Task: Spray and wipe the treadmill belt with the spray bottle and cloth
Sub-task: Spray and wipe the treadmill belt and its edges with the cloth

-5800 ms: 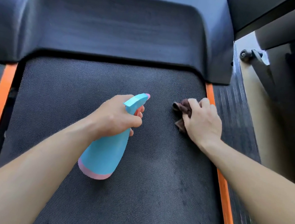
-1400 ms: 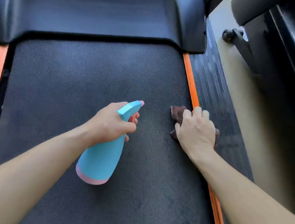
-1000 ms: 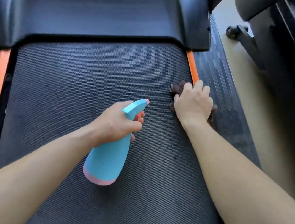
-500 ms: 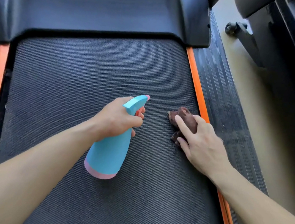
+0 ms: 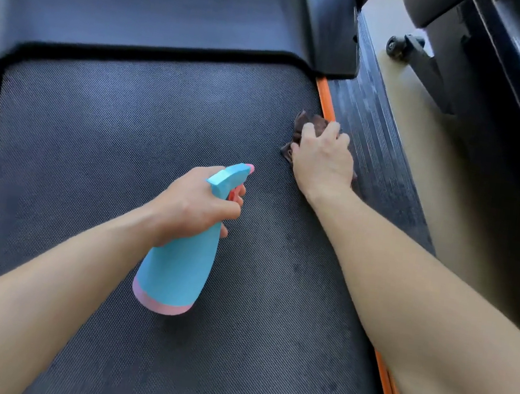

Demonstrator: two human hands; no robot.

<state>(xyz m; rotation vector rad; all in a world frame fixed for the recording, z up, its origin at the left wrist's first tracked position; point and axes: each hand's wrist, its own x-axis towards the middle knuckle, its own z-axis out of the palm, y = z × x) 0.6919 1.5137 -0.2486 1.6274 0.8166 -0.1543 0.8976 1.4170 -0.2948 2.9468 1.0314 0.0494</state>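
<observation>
The left hand [image 5: 195, 208] is wrapped around the neck of the blue spray bottle [image 5: 178, 262], held above the treadmill belt [image 5: 112, 133]; its opaque body hides any contents. The right hand [image 5: 322, 158], fingers curled, presses the brown cloth [image 5: 306, 125] onto the belt beside the orange edge strip [image 5: 324, 98].

Most of the brown cloth [image 5: 306, 127] lies hidden under the right hand [image 5: 323, 160], with only crumpled edges showing at its far and left sides. The left hand [image 5: 193, 210] covers the neck of the spray bottle [image 5: 177, 272], and most of the trigger is hidden behind the fingers. The treadmill belt [image 5: 128, 135] runs out of view at the near edge and under the dark cover [image 5: 164, 8] at the far end. Both forearms are cut off by the near edge.
</observation>
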